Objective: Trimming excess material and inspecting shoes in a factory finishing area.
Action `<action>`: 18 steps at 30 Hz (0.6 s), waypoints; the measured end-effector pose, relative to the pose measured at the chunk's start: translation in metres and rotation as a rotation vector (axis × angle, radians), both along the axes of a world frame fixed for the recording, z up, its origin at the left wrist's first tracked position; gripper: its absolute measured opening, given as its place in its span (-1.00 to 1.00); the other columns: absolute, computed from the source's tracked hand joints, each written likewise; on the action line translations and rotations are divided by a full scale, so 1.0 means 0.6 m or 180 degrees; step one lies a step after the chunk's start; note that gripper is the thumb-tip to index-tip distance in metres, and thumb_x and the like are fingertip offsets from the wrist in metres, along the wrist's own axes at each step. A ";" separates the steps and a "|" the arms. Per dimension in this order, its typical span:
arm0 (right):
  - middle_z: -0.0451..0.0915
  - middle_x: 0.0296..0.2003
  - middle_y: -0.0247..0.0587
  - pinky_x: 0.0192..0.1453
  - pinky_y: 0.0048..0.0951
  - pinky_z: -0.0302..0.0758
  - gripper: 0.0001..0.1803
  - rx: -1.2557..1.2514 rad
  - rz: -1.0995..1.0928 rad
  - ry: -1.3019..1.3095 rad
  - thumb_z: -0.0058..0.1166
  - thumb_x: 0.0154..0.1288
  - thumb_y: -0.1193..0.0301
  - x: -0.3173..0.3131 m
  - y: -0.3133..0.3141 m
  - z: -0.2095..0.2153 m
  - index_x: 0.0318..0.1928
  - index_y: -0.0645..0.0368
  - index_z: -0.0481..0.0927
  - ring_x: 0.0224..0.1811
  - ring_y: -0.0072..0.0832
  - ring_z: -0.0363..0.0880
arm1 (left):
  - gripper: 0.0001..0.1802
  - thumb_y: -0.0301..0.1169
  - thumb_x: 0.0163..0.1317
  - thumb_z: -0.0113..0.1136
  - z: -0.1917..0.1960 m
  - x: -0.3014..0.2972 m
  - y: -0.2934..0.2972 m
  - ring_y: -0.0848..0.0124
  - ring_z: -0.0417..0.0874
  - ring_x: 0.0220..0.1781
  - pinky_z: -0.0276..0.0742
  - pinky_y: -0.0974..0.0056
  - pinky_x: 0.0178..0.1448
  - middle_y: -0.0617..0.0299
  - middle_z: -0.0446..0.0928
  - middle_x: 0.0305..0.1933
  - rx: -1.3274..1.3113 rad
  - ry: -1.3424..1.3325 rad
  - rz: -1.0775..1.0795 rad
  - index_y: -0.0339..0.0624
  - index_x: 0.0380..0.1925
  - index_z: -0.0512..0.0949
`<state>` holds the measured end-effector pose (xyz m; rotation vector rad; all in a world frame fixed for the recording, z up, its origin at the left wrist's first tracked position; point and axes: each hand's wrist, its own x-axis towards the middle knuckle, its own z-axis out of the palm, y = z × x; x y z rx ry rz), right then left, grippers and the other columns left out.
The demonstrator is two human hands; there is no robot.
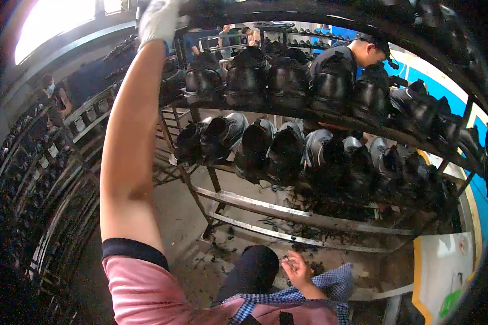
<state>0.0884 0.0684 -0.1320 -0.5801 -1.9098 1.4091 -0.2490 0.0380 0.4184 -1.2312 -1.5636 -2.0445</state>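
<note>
My left arm stretches up to the top of the rack. My left hand (158, 23), in a white glove, is at the upper picture edge beside the top shelf (287, 12). Its fingers are blurred and partly cut off, so any grip there stays hidden. Low in front of my body is my bare right hand (298, 271), its fingers loosely bent and apart, with nothing plainly held. Black shoes (248, 81) line the rack's upper tier, heels toward me. On the tier below stand more black shoes (284, 146), some with grey parts.
The metal rack's lower bars (287, 214) cross close to my knee (257, 265). Dark scraps lie on the floor (187, 238). Behind the rack a person in a dark cap (341, 59) leans forward. More racks (49, 162) stand left; a white and yellow board (444, 271) is at right.
</note>
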 end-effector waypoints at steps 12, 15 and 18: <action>0.60 -0.32 -0.23 -0.37 -0.55 0.50 -0.55 0.0202 -0.0225 -0.0424 0.14 0.17 0.43 -0.012 0.025 -0.102 0.08 0.17 0.37 -0.43 -0.57 0.57 | 0.01 0.12 -0.25 0.35 0.020 -0.249 -0.036 0.09 0.36 0.21 0.22 0.17 0.26 -0.12 0.36 0.15 -0.0118 0.0651 0.2831 -0.32 0.13 0.28; 0.61 -0.34 -0.18 -0.33 -0.51 0.53 -0.58 -0.0258 -0.0168 -0.0060 0.15 0.17 0.42 -0.024 0.005 -0.078 0.04 0.19 0.41 -0.38 -0.52 0.59 | 0.06 0.18 -0.32 0.36 0.024 -0.278 -0.037 0.09 0.35 0.22 0.20 0.21 0.27 -0.12 0.36 0.15 -0.0322 0.0574 0.2735 -0.34 0.12 0.31; 0.61 -0.33 -0.11 -0.24 -0.46 0.56 -0.60 -0.0194 -0.0128 -0.0216 0.18 0.15 0.39 -0.022 -0.005 -0.064 0.00 0.21 0.45 -0.30 -0.43 0.63 | 0.09 0.22 -0.37 0.36 0.027 -0.274 -0.057 0.08 0.35 0.23 0.19 0.23 0.28 -0.12 0.36 0.16 -0.0449 0.0526 0.2696 -0.35 0.11 0.32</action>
